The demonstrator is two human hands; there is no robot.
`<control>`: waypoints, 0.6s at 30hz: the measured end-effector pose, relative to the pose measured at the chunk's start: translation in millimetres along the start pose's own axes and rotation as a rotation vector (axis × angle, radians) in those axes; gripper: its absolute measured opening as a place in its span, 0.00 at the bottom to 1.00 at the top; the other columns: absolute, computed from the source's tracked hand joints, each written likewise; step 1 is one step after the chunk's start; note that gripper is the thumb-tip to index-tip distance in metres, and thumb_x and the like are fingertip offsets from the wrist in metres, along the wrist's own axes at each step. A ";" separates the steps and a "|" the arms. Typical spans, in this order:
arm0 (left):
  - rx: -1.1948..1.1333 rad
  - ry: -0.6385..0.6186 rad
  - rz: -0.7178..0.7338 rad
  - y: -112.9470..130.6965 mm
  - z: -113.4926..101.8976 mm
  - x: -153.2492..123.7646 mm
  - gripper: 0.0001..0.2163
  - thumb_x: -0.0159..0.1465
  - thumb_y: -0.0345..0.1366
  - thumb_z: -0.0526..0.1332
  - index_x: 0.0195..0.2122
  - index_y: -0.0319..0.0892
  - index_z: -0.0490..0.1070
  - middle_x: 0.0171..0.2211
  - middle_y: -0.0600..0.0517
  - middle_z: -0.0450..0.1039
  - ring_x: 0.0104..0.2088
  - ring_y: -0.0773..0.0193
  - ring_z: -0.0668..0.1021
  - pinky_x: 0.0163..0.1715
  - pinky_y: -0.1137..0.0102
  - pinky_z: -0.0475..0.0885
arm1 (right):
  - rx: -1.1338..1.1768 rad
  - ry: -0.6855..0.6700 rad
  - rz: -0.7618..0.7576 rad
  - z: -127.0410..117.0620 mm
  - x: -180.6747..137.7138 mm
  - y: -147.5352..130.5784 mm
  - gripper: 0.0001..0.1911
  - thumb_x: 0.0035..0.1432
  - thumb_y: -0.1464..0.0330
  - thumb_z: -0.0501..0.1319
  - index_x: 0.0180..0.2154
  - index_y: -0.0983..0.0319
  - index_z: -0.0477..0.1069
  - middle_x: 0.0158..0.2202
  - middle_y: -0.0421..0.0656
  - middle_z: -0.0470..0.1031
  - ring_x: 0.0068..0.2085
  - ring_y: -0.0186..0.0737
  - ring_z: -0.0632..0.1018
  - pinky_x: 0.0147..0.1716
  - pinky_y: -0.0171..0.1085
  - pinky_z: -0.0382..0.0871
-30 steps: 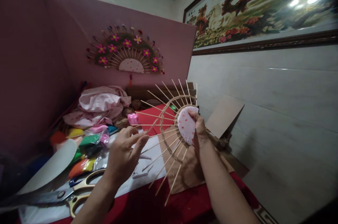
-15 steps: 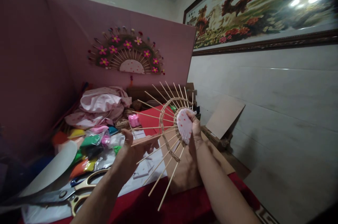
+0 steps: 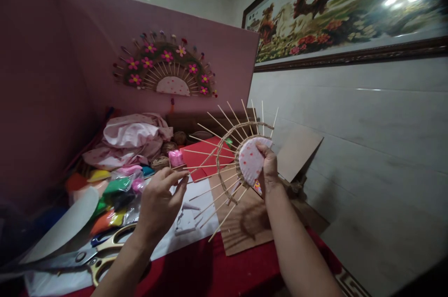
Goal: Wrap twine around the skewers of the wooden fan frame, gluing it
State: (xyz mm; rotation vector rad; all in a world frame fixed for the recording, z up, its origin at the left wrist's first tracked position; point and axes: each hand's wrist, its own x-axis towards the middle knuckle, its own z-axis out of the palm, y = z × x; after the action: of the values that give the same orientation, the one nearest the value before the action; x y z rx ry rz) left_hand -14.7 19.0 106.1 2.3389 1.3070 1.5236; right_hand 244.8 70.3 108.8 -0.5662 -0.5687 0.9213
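Note:
My right hand (image 3: 269, 161) is closed on the white, red-spotted half-round centre (image 3: 250, 159) of a stick fan frame, holding it up above the table. Thin wooden sticks (image 3: 205, 139) spread out from this centre. A band of woven brown twine (image 3: 220, 157) runs across them in an arc. My left hand (image 3: 163, 199) is at the left tips of the sticks, its thumb and fingers pinched together. From those fingertips a strand of twine (image 3: 205, 161) runs up to the woven arc.
Large scissors (image 3: 82, 257) and bags of coloured clay (image 3: 119, 186) lie at the left. Behind are spotted cloth (image 3: 135, 136), twine balls (image 3: 161, 162) and red card (image 3: 201, 154). Brown cardboard (image 3: 245, 236) lies below the frame. A finished flowered fan (image 3: 171, 70) hangs on the pink panel (image 3: 224, 45).
My left hand has turned from an outstretched pose under the sticks to a pinch at their tips. The frame has moved right and tilted, showing more of its spotted centre.

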 end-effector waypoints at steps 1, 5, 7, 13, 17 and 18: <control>0.050 0.011 0.033 -0.8 1.3 -0.6 0.09 0.60 0.36 0.56 0.37 0.41 0.75 0.29 0.50 0.70 0.31 0.62 0.71 0.32 0.68 0.64 | 0.017 0.005 0.022 1.0 -1.2 -0.1 0.07 0.40 0.69 0.63 0.25 0.63 0.68 0.18 0.35 0.72 0.19 0.34 0.73 0.23 0.34 0.71; 0.027 -0.055 0.100 2.3 9.9 -6.1 0.10 0.61 0.33 0.54 0.38 0.42 0.74 0.26 0.51 0.71 0.29 0.63 0.72 0.30 0.70 0.65 | 0.052 0.034 0.015 5.1 -3.9 4.3 0.08 0.41 0.68 0.63 0.26 0.63 0.67 0.18 0.36 0.72 0.19 0.34 0.73 0.23 0.34 0.70; -0.009 -0.122 0.125 6.5 14.6 -10.0 0.10 0.62 0.33 0.53 0.40 0.42 0.73 0.26 0.51 0.71 0.27 0.65 0.72 0.28 0.71 0.65 | 0.053 0.044 0.002 6.5 -4.3 8.9 0.09 0.42 0.67 0.63 0.27 0.64 0.67 0.19 0.36 0.72 0.20 0.34 0.73 0.23 0.33 0.70; 0.111 -0.249 0.276 11.5 20.4 -15.4 0.11 0.63 0.32 0.51 0.41 0.42 0.73 0.22 0.52 0.67 0.24 0.66 0.68 0.25 0.71 0.62 | 0.052 0.102 -0.049 8.7 -4.8 17.0 0.11 0.43 0.65 0.63 0.30 0.64 0.68 0.21 0.37 0.73 0.21 0.35 0.74 0.24 0.35 0.71; 0.160 -0.165 0.271 9.7 16.9 -12.5 0.10 0.63 0.33 0.53 0.38 0.40 0.73 0.25 0.50 0.69 0.28 0.63 0.70 0.29 0.68 0.64 | 0.069 0.118 -0.024 7.5 -4.4 13.5 0.12 0.44 0.63 0.62 0.31 0.64 0.68 0.22 0.37 0.74 0.22 0.36 0.75 0.24 0.36 0.71; 0.163 -0.133 0.263 9.9 15.2 -11.4 0.10 0.63 0.34 0.53 0.38 0.39 0.73 0.26 0.49 0.70 0.29 0.62 0.70 0.30 0.68 0.64 | 0.071 0.120 -0.022 6.9 -4.2 12.2 0.11 0.45 0.63 0.61 0.30 0.63 0.68 0.22 0.37 0.74 0.22 0.36 0.75 0.24 0.36 0.71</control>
State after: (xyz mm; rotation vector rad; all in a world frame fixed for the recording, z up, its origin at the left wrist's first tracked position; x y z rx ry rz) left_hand 1.4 10.7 94.6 2.7561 1.1733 1.3352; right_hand 231.2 74.0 104.8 -0.5461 -0.4321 0.8772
